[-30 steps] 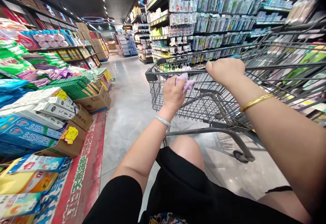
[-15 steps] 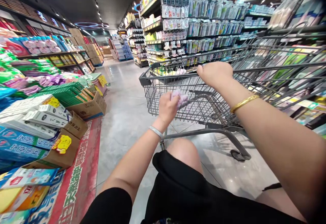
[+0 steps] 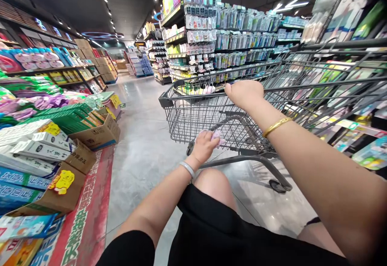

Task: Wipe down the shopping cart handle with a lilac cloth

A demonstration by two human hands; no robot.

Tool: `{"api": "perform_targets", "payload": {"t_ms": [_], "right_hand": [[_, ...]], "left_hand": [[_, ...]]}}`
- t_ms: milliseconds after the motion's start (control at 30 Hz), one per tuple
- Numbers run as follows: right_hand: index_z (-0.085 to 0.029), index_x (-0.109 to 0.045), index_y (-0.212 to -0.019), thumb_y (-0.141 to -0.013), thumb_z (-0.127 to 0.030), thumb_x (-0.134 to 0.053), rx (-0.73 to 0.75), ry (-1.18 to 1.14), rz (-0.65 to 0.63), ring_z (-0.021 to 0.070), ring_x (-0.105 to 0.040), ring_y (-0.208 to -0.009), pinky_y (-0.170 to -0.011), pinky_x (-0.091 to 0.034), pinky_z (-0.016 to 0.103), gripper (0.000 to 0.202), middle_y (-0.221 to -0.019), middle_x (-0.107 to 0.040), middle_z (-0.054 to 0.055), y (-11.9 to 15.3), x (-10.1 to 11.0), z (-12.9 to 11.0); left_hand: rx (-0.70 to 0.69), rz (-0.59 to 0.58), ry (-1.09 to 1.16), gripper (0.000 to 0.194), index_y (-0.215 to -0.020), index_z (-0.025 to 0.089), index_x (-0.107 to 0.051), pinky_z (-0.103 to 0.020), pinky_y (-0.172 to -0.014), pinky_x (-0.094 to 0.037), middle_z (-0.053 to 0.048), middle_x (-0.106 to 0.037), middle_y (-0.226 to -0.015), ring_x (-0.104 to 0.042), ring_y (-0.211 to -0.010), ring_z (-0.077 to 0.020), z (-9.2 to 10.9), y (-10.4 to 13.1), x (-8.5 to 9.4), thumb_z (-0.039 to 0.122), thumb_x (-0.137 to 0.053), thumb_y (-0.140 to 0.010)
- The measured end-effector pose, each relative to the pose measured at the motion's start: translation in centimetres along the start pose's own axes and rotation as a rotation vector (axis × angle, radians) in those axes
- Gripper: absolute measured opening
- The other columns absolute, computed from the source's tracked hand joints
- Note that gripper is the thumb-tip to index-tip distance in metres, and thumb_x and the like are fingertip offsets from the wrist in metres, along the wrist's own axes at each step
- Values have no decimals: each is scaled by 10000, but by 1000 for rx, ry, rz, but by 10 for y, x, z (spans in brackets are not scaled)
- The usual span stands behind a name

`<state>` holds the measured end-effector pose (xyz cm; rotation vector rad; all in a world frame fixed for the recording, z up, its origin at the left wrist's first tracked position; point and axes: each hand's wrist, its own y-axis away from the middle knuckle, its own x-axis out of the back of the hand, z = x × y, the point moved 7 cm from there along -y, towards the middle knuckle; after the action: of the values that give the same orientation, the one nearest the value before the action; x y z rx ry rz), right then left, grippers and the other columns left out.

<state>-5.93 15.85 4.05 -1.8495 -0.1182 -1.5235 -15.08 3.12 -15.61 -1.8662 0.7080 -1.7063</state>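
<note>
A grey wire shopping cart (image 3: 208,115) stands side-on in front of my knees. My right hand (image 3: 246,92) is closed over the top rail of its near side. Lower down, my left hand (image 3: 204,147) grips a crumpled pale purple cloth (image 3: 218,138), held close to the outside of the basket near its lower edge. Whether the cloth touches the wires I cannot tell. Under the basket runs the cart's dark lower frame (image 3: 238,159), with a wheel (image 3: 279,185) at the right.
On the left, boxed goods fill cardboard cartons (image 3: 98,132) beside a red printed floor strip (image 3: 90,201). Hanging packets cover a shelf unit (image 3: 232,40) behind the cart. More shelved packages (image 3: 344,76) stand close on the right. The grey floor aisle (image 3: 136,109) runs away ahead.
My left hand has moved down with the cloth, from the middle of the basket's side to near its lower edge. My right hand keeps its hold on the rail. The view has shifted slightly.
</note>
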Motion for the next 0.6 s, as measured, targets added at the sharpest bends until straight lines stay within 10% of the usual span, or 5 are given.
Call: {"api": "perform_targets", "payload": {"t_ms": [233,467,600], "right_hand": [[-77,-788,-1051,-1016,-495,-213,1,-11,10,367,-688,-1081,-884,-508,448,712,-1092,-745,247,1,2,0],[-80,-795,-977,-1002,-482,-252,3,-36,19,363,-712,-1020,-832,-528,445,676,-1048,-755,242,-1,1,1],[-78,-788,-996,-1009,-464,-262,28,-33,29,367,-710,-1044,-840,-526,448,652,-1052,-751,235,1,1,0]], "left_hand": [[210,146,-74,337,-1267,283,-677,-523,-1059,-404,-167,-521,-1406,-475,-1279,-340,-47,-66,60,405,-513,-999],[4,-65,-18,136,-968,266,-750,-343,-815,-473,-69,-679,-1014,-594,-904,-213,-18,21,5,258,-622,-922],[74,5,-35,167,-993,222,-752,-383,-818,-481,-113,-675,-1044,-595,-910,-239,-54,20,29,305,-626,-922]]}}
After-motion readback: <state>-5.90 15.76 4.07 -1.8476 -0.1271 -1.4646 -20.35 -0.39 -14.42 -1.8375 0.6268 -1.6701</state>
